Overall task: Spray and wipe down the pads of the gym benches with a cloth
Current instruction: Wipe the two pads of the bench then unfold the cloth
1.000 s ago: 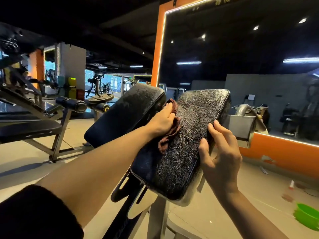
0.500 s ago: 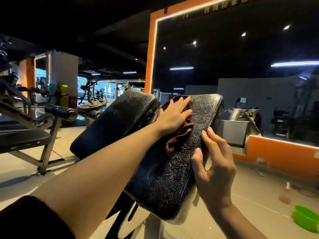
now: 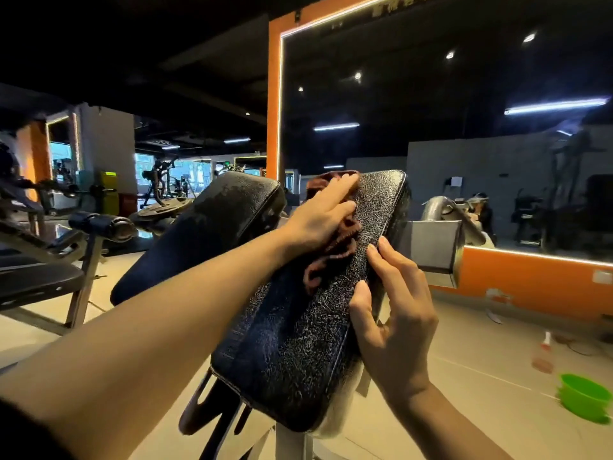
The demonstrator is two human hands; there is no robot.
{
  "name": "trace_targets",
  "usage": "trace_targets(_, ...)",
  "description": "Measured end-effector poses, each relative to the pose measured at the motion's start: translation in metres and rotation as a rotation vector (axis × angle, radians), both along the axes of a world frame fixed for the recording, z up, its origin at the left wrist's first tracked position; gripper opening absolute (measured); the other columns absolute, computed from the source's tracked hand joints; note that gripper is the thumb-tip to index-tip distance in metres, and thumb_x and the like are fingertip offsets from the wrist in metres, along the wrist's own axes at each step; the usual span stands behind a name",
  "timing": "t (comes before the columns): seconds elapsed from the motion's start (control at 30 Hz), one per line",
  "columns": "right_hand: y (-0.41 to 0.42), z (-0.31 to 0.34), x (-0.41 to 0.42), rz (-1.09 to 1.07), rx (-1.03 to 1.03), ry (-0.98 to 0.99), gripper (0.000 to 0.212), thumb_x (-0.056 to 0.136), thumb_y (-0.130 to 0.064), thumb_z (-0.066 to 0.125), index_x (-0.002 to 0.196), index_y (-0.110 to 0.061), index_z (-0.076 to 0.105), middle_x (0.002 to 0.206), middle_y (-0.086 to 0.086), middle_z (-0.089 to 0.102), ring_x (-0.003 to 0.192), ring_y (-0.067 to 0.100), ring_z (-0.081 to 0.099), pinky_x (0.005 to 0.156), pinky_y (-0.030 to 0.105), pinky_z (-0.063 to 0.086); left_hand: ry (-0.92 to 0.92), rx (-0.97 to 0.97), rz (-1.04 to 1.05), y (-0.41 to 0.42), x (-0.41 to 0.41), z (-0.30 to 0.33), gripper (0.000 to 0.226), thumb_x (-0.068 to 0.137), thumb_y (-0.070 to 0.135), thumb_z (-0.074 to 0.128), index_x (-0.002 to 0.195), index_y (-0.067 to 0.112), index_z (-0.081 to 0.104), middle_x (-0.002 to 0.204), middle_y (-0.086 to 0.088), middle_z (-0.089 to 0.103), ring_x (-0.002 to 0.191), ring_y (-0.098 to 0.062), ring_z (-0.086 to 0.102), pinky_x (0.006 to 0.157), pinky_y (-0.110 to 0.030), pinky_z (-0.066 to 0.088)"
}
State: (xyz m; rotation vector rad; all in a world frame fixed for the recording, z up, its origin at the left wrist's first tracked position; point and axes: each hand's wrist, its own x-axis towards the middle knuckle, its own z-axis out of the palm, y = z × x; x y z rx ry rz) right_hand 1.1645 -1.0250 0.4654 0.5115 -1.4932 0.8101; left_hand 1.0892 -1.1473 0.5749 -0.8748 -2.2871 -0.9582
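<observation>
green bowl [image 3: 585, 397] on floor | orange-framed mirror [image 3: 464, 127] | weight plate [image 3: 162, 207]

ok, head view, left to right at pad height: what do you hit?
Glossy black left bench pad → left hand pressing the crumpled brown cloth → cracked black right bench pad → right hand holding its right edge → grey metal bracket → green plastic basin on the floor.

View: single head cam, wide-angle.
Facing: fwd + slightly down at right bench pad [image 3: 308, 327].
Range: close, pad fills centre.
Beyond pad: wall mirror [image 3: 464, 127].
Shared views: n/a, one cam.
</observation>
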Motion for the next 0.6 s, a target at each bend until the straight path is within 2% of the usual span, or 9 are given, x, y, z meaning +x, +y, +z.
trace_targets(0.1,-0.003,-0.003,0.002,0.007,-0.002,-0.011,0.045,0.086,-0.022,0.049,0.119,0.004,0.064,0.126,0.017,0.062,0.113,0.025,0.058,0.099,0.028,0.045,0.062,-0.105,-0.117,0.000,0.022,-0.014,0.064,0.095,0.035,0.034,0.154,0.016,0.019,0.162,0.001,0.015,0.150,-0.010,0.006,0.120,-0.023,0.005)
trace_targets(0.23,-0.002,-0.003,0.002,0.051,-0.006,-0.028,0.046,0.085,-0.023,0.050,0.122,0.001,0.062,0.129,0.015,0.060,0.117,0.023,0.057,0.102,0.029,0.044,0.056,-0.115,-0.073,0.007,0.011,0.007,0.054,0.104,0.019,0.036,0.153,0.008,0.017,0.162,-0.007,0.014,0.150,-0.017,0.005,0.119,-0.022,0.001)
trace_targets(0.33,-0.001,0.000,0.002,0.096,-0.033,-0.050,0.046,0.084,-0.024,0.051,0.123,-0.001,0.061,0.129,0.013,0.059,0.118,0.023,0.056,0.102,0.034,0.045,-0.025,-0.060,0.006,0.019,0.000,0.019,0.053,0.104,0.019,0.037,0.154,0.012,0.020,0.162,-0.007,0.018,0.150,-0.020,0.009,0.122,-0.041,0.006)
trace_targets(0.37,-0.001,0.000,0.001,0.105,-0.037,-0.051,0.047,0.084,-0.024,0.051,0.123,-0.001,0.060,0.128,0.013,0.059,0.118,0.023,0.055,0.102,0.036,0.046,-0.021,-0.055,0.007,0.021,0.001,0.019,0.054,0.102,0.021,0.038,0.154,0.014,0.022,0.161,-0.006,0.020,0.149,-0.019,0.012,0.122,-0.043,0.009)
trace_targets(0.47,-0.001,-0.006,0.001,0.161,-0.056,-0.036,0.045,0.083,-0.024,0.052,0.125,-0.009,0.052,0.127,0.010,0.056,0.117,0.024,0.054,0.096,0.046,0.050,0.027,-0.055,-0.068,0.018,0.018,0.003,0.063,0.092,0.031,0.037,0.153,0.022,0.025,0.160,0.001,0.023,0.149,-0.013,0.013,0.122,-0.040,0.010)
trace_targets(0.6,-0.001,-0.014,0.001,0.252,-0.106,-0.066,0.044,0.079,-0.025,0.057,0.120,-0.022,0.042,0.131,0.000,0.046,0.117,0.028,0.054,0.093,0.049,0.051,0.099,-0.155,-0.214,-0.001,0.035,-0.018,0.056,0.097,0.027,0.037,0.150,0.029,0.018,0.160,0.008,0.018,0.148,-0.003,0.006,0.121,-0.025,0.005)
